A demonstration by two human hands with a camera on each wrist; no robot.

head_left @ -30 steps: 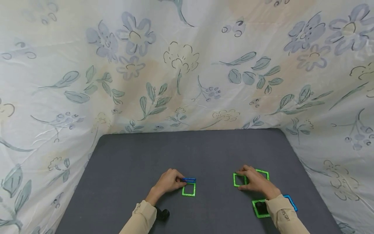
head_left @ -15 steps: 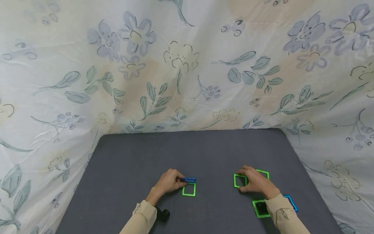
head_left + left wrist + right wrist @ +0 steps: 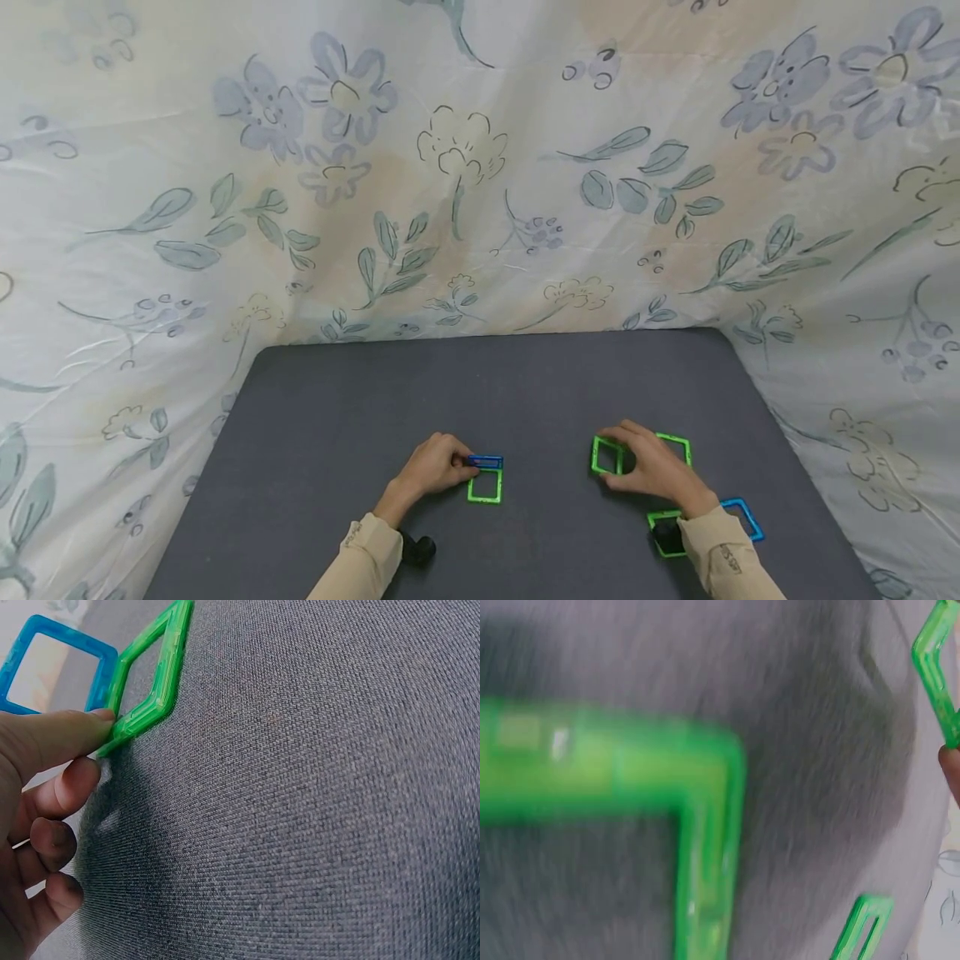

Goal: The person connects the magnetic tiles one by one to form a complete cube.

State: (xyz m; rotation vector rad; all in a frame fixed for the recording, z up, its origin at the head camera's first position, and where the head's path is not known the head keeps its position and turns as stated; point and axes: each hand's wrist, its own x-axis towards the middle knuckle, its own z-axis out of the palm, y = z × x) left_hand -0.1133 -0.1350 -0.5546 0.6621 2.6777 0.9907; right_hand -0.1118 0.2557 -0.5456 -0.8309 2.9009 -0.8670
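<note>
Since the last frame, held green frame [image 3: 595,455] has gone a bit L and tipped more, w/ my R hand [image 3: 648,462]; L side hasn't budged. Approx. midway btwn table's [image 3: 540,392] L and R edges: my L hand [image 3: 431,465] pinches L blue frame [image 3: 69,634] + L green frame [image 3: 171,667] where they meet, edge to edge, at an angle. Further R: my R hand grasps held green frame btwn thumb + fingers, tilted; can't tell if fully off table. Past it, twd R edge: far green frame [image 3: 675,438], part hidden. Closer to me: near green frame [image 3: 663,515], then R blue frame [image 3: 752,518] nearest R edge, both part covered by sleeve [image 3: 727,554]. Progress, my read: early. One joint done (L pair); held pc. well apart from it, not joined yet; other three look unused.
</note>
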